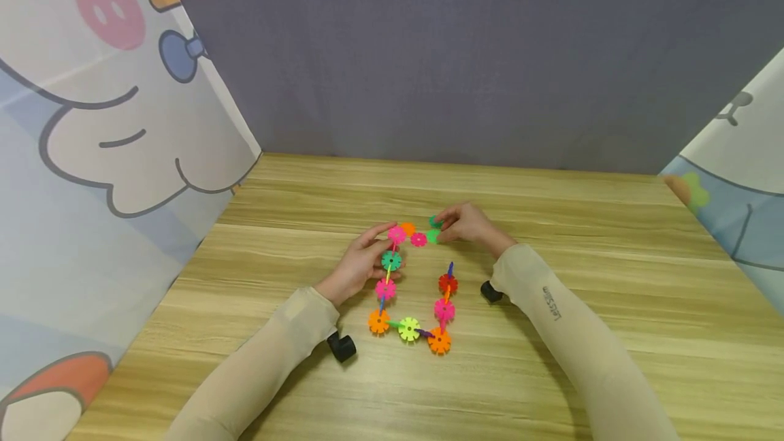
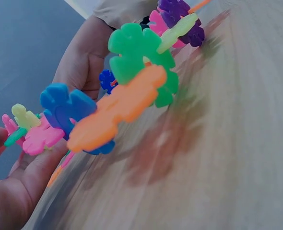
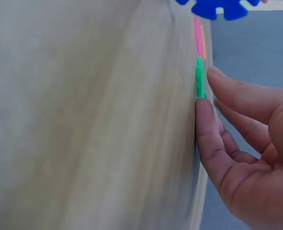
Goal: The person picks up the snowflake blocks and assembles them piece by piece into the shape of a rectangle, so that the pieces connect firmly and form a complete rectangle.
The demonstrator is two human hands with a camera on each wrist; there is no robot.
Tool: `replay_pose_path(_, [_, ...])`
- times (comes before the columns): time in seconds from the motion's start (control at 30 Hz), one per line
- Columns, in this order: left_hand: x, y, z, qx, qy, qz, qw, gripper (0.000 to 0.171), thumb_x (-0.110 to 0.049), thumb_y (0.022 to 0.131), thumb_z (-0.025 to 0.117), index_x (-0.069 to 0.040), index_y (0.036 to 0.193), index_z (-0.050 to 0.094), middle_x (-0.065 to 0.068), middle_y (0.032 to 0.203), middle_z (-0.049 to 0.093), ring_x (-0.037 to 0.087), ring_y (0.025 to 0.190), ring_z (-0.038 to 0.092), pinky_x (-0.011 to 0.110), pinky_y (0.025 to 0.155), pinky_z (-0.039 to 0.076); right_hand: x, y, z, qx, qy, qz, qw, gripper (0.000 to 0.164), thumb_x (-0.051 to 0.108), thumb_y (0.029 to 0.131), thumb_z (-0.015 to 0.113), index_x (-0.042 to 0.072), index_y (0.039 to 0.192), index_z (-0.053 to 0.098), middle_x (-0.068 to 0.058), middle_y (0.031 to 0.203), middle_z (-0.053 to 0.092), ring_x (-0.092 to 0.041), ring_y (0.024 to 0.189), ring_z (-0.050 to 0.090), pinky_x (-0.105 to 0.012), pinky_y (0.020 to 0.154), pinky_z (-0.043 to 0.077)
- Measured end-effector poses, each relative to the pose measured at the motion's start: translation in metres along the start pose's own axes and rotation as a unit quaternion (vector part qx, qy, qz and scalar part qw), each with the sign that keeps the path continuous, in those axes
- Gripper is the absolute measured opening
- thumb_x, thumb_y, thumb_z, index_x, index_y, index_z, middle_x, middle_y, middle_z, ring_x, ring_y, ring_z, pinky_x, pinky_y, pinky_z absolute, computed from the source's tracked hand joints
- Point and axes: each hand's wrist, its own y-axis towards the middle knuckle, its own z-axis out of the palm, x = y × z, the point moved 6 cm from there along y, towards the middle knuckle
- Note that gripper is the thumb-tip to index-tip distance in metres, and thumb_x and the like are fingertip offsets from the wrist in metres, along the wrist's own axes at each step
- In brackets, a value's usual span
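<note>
A chain of colourful notched plastic discs, snowflake-shaped building pieces, makes a U shape on the table, with a yellow-green disc (image 1: pixel 409 329) in its near side. My left hand (image 1: pixel 358 265) holds the chain's far left end, its fingers around the pink disc (image 1: pixel 397 235) and teal disc (image 1: pixel 391 260). In the left wrist view, the thumb lies against a pink disc (image 2: pixel 43 136). My right hand (image 1: pixel 468 224) is beyond the chain's right end, pinching a flat bright green disc (image 3: pixel 200 76) between thumb and fingertip. A dark teal disc (image 1: pixel 435 222) lies by its fingertips, partly covered.
A loose pink-red disc (image 1: pixel 419 240) and an orange disc (image 1: pixel 407 229) lie flat between the hands. The chain's right side ends in an upright blue disc (image 1: pixel 451 269). Behind the wooden table (image 1: pixel 551 209) rises a grey panel (image 1: pixel 465 60); printed cloths hang at both sides.
</note>
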Motion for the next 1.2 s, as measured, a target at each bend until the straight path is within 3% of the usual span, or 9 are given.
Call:
replay_pose_path(0.2, [0.001, 0.001, 0.001, 0.003, -0.003, -0.004, 1.0000, 0.044, -0.009, 0.106, 0.046, -0.012, 0.150, 0.045, 0.017, 0.105, 0.060, 0.023, 0.076, 0.070, 0.042, 0.070, 0.061, 0.006, 0.003, 0.002, 0.022, -0.069, -0.017, 0.997, 0.042, 0.002, 0.079, 0.080, -0.006, 0.119, 0.069, -0.006, 0.080, 0.065, -0.010, 0.066, 0.055, -0.023, 0.060, 0.047])
replay_pose_path(0.37, [0.000, 0.000, 0.002, 0.014, 0.003, -0.004, 0.9999, 0.045, -0.009, 0.106, 0.045, -0.009, 0.151, 0.042, 0.012, 0.100, 0.059, 0.020, 0.071, 0.068, 0.041, 0.069, 0.061, 0.008, 0.002, 0.004, 0.033, -0.083, -0.012, 0.996, 0.037, 0.001, 0.080, 0.080, -0.005, 0.116, 0.071, -0.006, 0.077, 0.064, -0.009, 0.061, 0.054, -0.023, 0.058, 0.047])
replay_pose_path(0.7, [-0.004, -0.003, 0.003, 0.020, 0.015, 0.001, 0.9997, 0.045, -0.007, 0.106, 0.044, -0.007, 0.151, 0.041, 0.011, 0.103, 0.059, 0.016, 0.070, 0.065, 0.039, 0.068, 0.061, 0.012, -0.001, 0.005, 0.045, -0.097, -0.013, 0.994, 0.026, -0.001, 0.079, 0.081, -0.006, 0.103, 0.073, -0.008, 0.086, 0.064, -0.019, 0.081, 0.053, -0.028, 0.070, 0.048])
replay_pose_path(0.93, [-0.003, -0.001, 0.002, 0.006, 0.028, -0.005, 0.9996, 0.045, -0.007, 0.105, 0.046, -0.008, 0.150, 0.044, 0.013, 0.106, 0.062, 0.016, 0.070, 0.066, 0.037, 0.065, 0.061, 0.012, -0.002, 0.006, 0.048, -0.094, -0.033, 0.994, 0.025, -0.003, 0.076, 0.082, -0.005, 0.096, 0.068, -0.009, 0.085, 0.062, -0.019, 0.081, 0.053, -0.029, 0.072, 0.048])
replay_pose_path(1.2, [-0.001, 0.002, -0.001, -0.007, 0.054, -0.013, 0.9984, 0.044, -0.008, 0.105, 0.048, -0.010, 0.148, 0.047, 0.015, 0.113, 0.064, 0.013, 0.069, 0.065, 0.030, 0.060, 0.059, 0.006, -0.008, 0.003, 0.034, -0.034, -0.032, 0.998, 0.023, -0.007, 0.076, 0.081, -0.002, 0.091, 0.064, -0.004, 0.075, 0.055, -0.016, 0.067, 0.053, -0.028, 0.058, 0.049])
